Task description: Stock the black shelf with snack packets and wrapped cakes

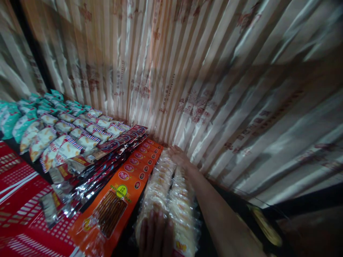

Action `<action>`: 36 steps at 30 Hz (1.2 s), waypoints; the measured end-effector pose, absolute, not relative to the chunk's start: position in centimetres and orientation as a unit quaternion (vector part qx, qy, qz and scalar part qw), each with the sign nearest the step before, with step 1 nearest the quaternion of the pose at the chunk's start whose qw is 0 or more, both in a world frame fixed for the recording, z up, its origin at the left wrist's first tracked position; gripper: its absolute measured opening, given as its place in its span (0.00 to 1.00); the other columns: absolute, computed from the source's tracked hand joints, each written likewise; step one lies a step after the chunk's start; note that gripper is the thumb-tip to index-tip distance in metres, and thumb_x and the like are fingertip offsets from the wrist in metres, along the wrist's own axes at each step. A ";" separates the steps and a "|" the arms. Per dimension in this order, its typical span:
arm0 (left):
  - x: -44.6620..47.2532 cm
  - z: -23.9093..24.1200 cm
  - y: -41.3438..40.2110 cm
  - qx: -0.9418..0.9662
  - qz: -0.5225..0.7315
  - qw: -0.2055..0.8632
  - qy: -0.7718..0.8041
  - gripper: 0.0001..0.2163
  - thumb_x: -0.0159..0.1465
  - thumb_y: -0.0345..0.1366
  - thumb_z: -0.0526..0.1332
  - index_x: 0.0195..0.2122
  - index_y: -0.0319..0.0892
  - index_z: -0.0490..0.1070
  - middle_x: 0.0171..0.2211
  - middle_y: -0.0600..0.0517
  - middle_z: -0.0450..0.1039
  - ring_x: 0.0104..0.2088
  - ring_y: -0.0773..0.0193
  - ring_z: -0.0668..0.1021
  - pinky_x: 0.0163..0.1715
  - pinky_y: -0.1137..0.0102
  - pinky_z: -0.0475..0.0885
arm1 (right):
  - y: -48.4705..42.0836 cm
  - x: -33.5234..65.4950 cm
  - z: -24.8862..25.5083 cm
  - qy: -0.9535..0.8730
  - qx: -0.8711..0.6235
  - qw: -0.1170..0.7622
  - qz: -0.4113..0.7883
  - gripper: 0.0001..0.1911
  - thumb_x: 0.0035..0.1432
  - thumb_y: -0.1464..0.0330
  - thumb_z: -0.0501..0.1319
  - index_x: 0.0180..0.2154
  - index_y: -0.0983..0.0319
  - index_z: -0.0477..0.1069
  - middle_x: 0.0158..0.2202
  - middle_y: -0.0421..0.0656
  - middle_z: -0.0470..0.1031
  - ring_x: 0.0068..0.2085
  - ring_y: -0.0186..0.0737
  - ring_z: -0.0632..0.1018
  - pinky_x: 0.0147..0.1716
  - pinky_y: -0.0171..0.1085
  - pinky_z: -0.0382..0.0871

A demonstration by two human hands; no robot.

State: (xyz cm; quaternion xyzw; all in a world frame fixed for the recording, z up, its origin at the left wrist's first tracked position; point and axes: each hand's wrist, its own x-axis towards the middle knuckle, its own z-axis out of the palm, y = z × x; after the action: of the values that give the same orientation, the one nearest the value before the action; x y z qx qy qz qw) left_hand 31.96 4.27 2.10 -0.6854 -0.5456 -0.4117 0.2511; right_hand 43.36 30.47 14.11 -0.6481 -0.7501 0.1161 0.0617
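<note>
Two rows of pale, clear-wrapped snack packs lie side by side on the dark surface; what food is inside I cannot make out. My left hand rests on the near end of the left row, fingers stretched forward over the wrapping. At the far end of the rows, close to the curtain, my right hand touches the packs with its fingers extended, slightly blurred. Directly left of the rows is a line of overlapping orange snack packs, the nearest showing brown sticks through its window.
Dark red shiny packets, white-and-blue striped bags and green bags stretch away on the left. A red perforated plastic basket stands at front left. Behind hangs a pleated, printed plastic curtain. A yellowish item lies at right.
</note>
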 end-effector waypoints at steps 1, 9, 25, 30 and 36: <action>32.0 1.9 4.3 -0.684 -0.412 0.255 -0.546 0.18 0.59 0.40 0.61 0.51 0.45 0.68 0.50 0.48 0.72 0.60 0.51 0.61 0.59 0.53 0.57 | 30.9 42.9 13.9 -0.752 -0.645 0.057 0.119 0.29 0.63 0.55 0.38 0.60 0.60 0.57 0.63 0.39 0.56 0.64 0.39 0.53 0.61 0.40 0.47; 32.1 1.5 4.9 -0.679 -0.420 0.256 -0.546 0.17 0.59 0.37 0.61 0.50 0.45 0.69 0.49 0.47 0.73 0.59 0.49 0.63 0.60 0.50 0.54 | 31.1 43.1 13.0 -0.761 -0.640 0.036 0.101 0.25 0.63 0.55 0.43 0.53 0.56 0.67 0.56 0.41 0.68 0.58 0.43 0.66 0.58 0.43 0.55; 30.8 3.1 5.7 -0.718 -0.401 0.226 -0.522 0.18 0.61 0.35 0.54 0.53 0.45 0.66 0.51 0.44 0.71 0.58 0.48 0.64 0.59 0.52 0.52 | 30.8 43.8 12.5 -0.759 -0.637 0.028 0.131 0.23 0.62 0.58 0.44 0.52 0.55 0.68 0.52 0.39 0.72 0.53 0.40 0.72 0.53 0.37 0.63; 30.5 3.1 5.6 -0.722 -0.380 0.237 -0.527 0.20 0.62 0.38 0.54 0.56 0.45 0.62 0.51 0.41 0.70 0.55 0.49 0.68 0.58 0.54 0.55 | 30.8 43.4 12.9 -0.760 -0.635 0.025 0.135 0.24 0.63 0.59 0.43 0.52 0.59 0.68 0.55 0.42 0.69 0.57 0.39 0.67 0.58 0.35 0.55; 30.4 2.9 5.5 -0.725 -0.361 0.248 -0.532 0.20 0.61 0.34 0.55 0.55 0.44 0.63 0.51 0.41 0.70 0.56 0.48 0.67 0.57 0.54 0.56 | 30.5 43.4 13.0 -0.742 -0.652 0.045 0.147 0.29 0.62 0.54 0.43 0.58 0.62 0.61 0.58 0.46 0.65 0.57 0.44 0.67 0.57 0.41 0.58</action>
State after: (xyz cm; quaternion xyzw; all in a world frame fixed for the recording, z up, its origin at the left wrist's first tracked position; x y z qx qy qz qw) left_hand 30.43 5.47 2.95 -0.7248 -0.5317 -0.3615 0.2476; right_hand 43.39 30.54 12.98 -0.6523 -0.7422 0.1469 0.0450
